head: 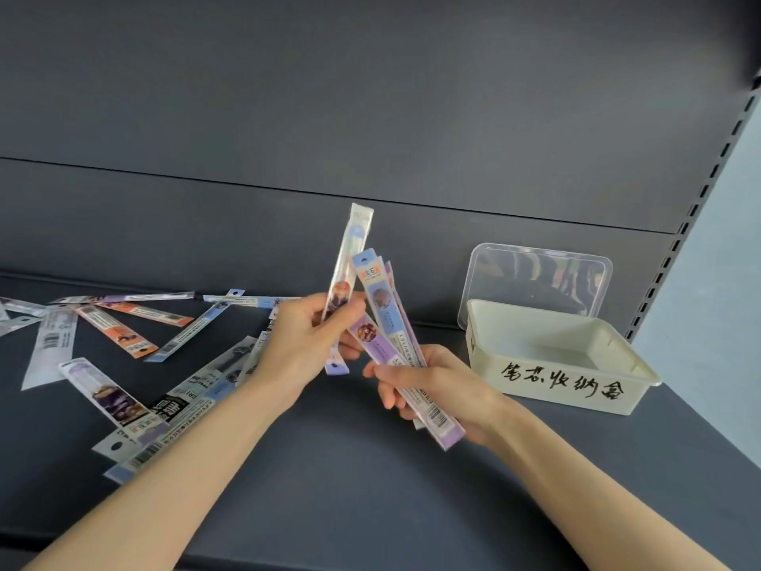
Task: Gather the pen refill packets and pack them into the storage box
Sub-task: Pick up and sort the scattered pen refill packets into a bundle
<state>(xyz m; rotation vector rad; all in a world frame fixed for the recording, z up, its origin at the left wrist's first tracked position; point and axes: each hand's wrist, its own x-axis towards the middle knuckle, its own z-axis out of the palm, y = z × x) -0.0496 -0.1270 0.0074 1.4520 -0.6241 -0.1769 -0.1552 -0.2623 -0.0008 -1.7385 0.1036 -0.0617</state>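
Note:
My left hand (306,337) holds one long pen refill packet (352,257) nearly upright above the dark shelf. Just to its right, my right hand (438,383) grips a small bundle of refill packets (385,319), fanned and tilted up to the left, their upper ends close to the single packet. Several more packets (123,401) lie scattered flat on the shelf to the left, some orange (117,329), some blue or purple. The cream storage box (552,358) with handwritten black characters on its front stands open and empty at the right.
The box's clear lid (535,278) leans upright behind it against the dark back panel (370,117). A perforated shelf upright (700,191) runs diagonally at the far right. Bare shelf surface (370,488) lies between my forearms.

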